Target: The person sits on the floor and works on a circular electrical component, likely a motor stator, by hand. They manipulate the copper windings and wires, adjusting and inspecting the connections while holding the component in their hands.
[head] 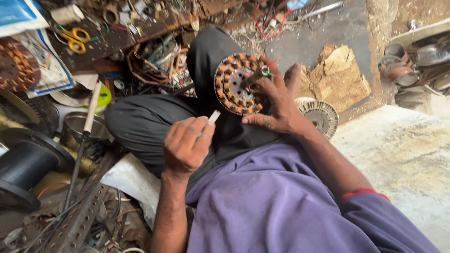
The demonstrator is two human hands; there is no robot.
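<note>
Cluttered repair workshop: wound stators [236, 84], wire tangles [154, 61], scissors [75, 40], scrap metal [77, 220].

The round stator [236, 84] shows copper-orange coils ringing a grey perforated centre, the shirt [276, 201] is purple with a red cuff edge, the trousers [150, 126] are black, and the scissors [75, 40] have yellow handles.

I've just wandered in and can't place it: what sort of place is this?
Probably a small repair workshop for fan motors. The right hand holds a copper-wound stator, another wound stator lies nearby, and a wire spool sits among floor clutter.
</note>
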